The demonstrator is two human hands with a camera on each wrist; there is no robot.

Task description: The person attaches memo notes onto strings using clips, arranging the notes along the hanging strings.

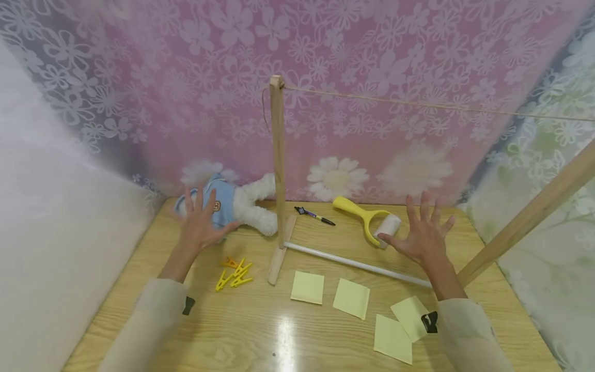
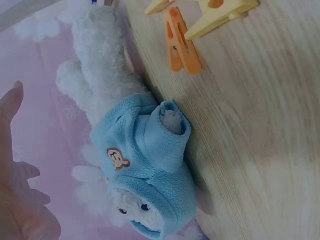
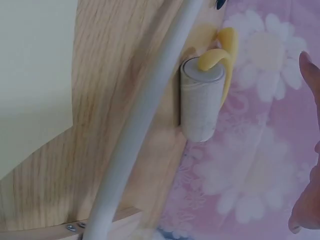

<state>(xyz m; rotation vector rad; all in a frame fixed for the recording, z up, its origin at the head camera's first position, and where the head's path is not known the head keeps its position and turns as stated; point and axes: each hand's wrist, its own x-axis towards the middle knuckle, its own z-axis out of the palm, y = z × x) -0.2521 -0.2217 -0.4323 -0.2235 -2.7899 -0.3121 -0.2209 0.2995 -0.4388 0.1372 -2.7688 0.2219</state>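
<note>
Fingers spread, my left hand [image 1: 199, 226] hovers in front of a white plush toy [image 2: 142, 145] in a light blue hoodie, which lies on its side. Orange and yellow clothespins [image 1: 240, 278] are scattered just below that hand; the orange clothespin [image 2: 181, 42] shows up close in the left wrist view. My right hand [image 1: 424, 238] is likewise spread and holds nothing. In the head view its thumb overlaps the white roll of a yellow-handled lint roller [image 1: 354, 207]. The right wrist view shows this lint roller [image 3: 202, 102] lying past a white rod [image 3: 142, 107].
A wooden post [image 1: 278, 165] stands mid-table, with a string [image 1: 400, 102] running to a slanted wooden post [image 1: 534, 214] at right. The rod joins their bases. Behind it lies a pen [image 1: 316, 216]; in front are several pale yellow sticky notes [image 1: 308, 288]. A flowered pink backdrop [image 1: 209, 103] closes the back.
</note>
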